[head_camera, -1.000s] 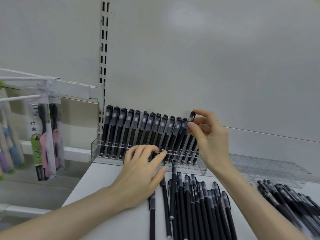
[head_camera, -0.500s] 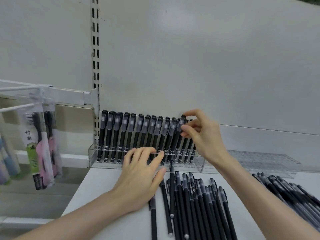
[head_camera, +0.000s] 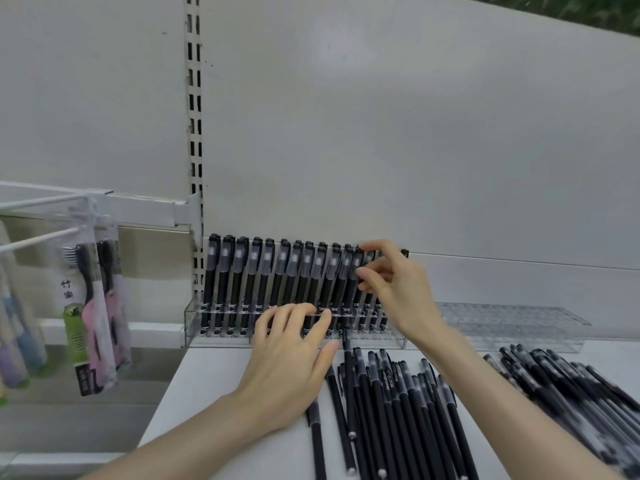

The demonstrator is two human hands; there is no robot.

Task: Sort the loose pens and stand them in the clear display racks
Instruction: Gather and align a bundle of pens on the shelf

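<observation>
A clear display rack [head_camera: 191, 318] stands against the back panel, holding a row of upright black pens [head_camera: 263, 282]. My left hand [head_camera: 291, 358] lies flat, fingers apart, with its fingertips on the rack's front edge and nothing in it. My right hand [head_camera: 398, 289] is at the right end of the row, thumb and fingers pinched on the cap of a black pen [head_camera: 367, 263] that stands in the rack. Loose black pens [head_camera: 398, 410] lie in a pile on the white shelf just in front of the rack, between my forearms.
A second clear rack [head_camera: 512, 323] with no pens stands to the right. Another pile of black pens [head_camera: 571, 393] lies at the far right. Packaged toothbrushes [head_camera: 90, 306] hang from hooks at the left, beyond the shelf's left edge. A slotted upright [head_camera: 194, 133] runs up the back panel.
My right hand has come down with the pen from above the row's right end into the rack. My left hand has stayed on the rack's front edge.
</observation>
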